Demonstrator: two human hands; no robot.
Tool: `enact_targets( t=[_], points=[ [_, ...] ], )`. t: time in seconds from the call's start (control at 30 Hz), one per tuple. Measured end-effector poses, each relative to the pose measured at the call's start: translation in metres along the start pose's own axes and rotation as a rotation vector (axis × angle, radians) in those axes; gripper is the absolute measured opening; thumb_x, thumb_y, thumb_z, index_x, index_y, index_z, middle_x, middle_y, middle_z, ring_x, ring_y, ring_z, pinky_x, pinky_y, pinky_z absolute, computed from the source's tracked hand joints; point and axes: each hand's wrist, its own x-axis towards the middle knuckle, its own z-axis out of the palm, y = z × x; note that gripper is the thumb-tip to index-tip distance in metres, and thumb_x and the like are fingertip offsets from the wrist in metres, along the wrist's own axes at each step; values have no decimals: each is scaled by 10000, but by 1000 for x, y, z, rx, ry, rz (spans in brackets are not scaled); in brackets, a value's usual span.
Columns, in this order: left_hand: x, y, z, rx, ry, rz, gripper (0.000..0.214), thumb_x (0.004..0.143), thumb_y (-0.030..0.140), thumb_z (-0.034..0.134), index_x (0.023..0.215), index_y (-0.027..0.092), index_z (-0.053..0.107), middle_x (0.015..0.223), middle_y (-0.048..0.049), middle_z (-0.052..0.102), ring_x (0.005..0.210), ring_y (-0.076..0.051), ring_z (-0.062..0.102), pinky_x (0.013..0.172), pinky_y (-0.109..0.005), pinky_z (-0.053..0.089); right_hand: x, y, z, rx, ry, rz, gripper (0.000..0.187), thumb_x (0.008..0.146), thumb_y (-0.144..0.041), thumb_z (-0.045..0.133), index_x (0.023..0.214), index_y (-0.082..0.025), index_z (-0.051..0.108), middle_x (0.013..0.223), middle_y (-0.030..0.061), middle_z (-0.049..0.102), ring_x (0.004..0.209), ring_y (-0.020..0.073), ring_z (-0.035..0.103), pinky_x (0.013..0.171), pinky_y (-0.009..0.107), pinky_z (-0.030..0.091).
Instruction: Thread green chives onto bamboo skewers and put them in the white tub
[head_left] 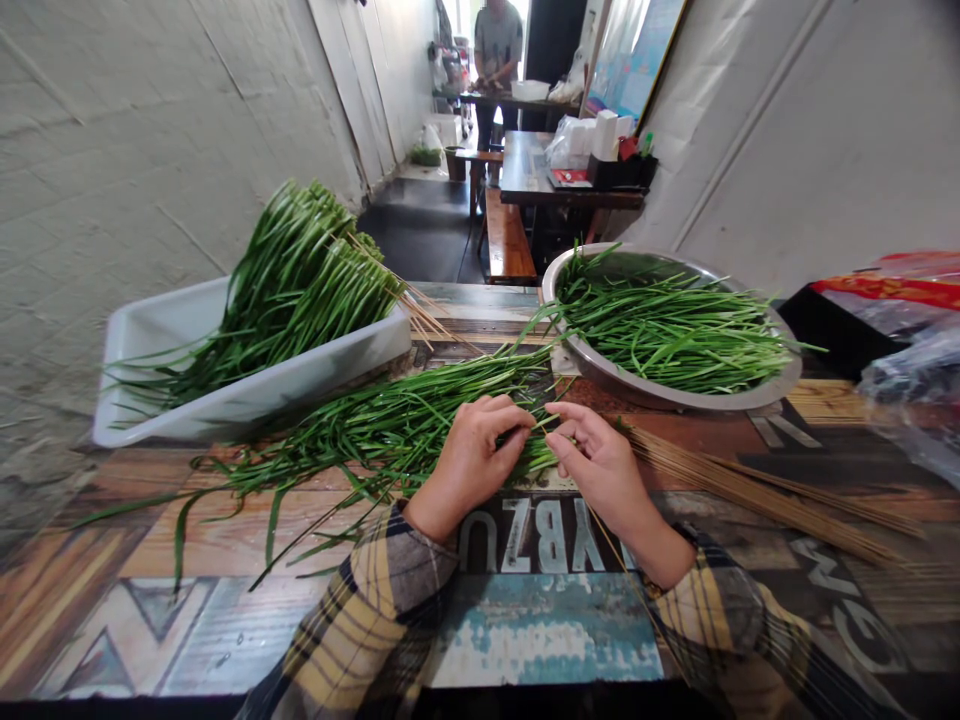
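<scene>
A loose pile of garlic chives lies across the middle of the table, stem ends to the right. Over those ends, my left hand is closed, thumb and forefinger pinching a chive stem. Close beside it on the right, my right hand has its fingers curled, thumb and forefinger slightly parted near the same stem. A thin bamboo skewer runs from under the right palm back toward my body; its tip is hidden. Right of that hand lies a bundle of bamboo skewers.
A white plastic tub at left holds skewered chives, sticks pointing right. A metal basin of loose chives stands back right. Plastic bags sit at the right edge. Beyond are a bench, another table and a standing person.
</scene>
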Motion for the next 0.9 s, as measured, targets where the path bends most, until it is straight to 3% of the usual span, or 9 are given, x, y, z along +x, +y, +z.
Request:
enact_targets(
  t=[0.23,0.43,0.73,0.9],
  points=[
    [-1,0,1,-19,-25,-12,145,876,153,549,843,186,686,777,-25,633,796,-161,567,716,-277,396,-1,1,1,8,13,12,254,845,-333,615,1056,-200,566,720,-42,574,518,90,527,486,216,430],
    [-1,3,0,-98,-119,10,179,883,149,522,830,186,688,800,-32,648,828,-168,591,722,-275,421,1,4,1,-58,50,10,180,836,-351,633,870,-192,557,714,-37,567,493,82,543,471,211,420],
    [-1,4,-1,-77,-143,-15,172,913,252,524,948,188,681,931,-36,729,850,-176,652,778,-289,454,3,-3,-8,193,-9,87,399,928,-524,452,1035,-175,613,707,8,615,553,129,596,472,236,462],
    [-1,3,-1,-83,-90,-11,173,907,266,543,881,183,692,860,-33,725,812,-170,648,760,-286,455,4,-3,-7,103,-60,87,334,875,-469,572,1006,-167,633,621,-25,588,506,105,559,465,213,443]
  ],
)
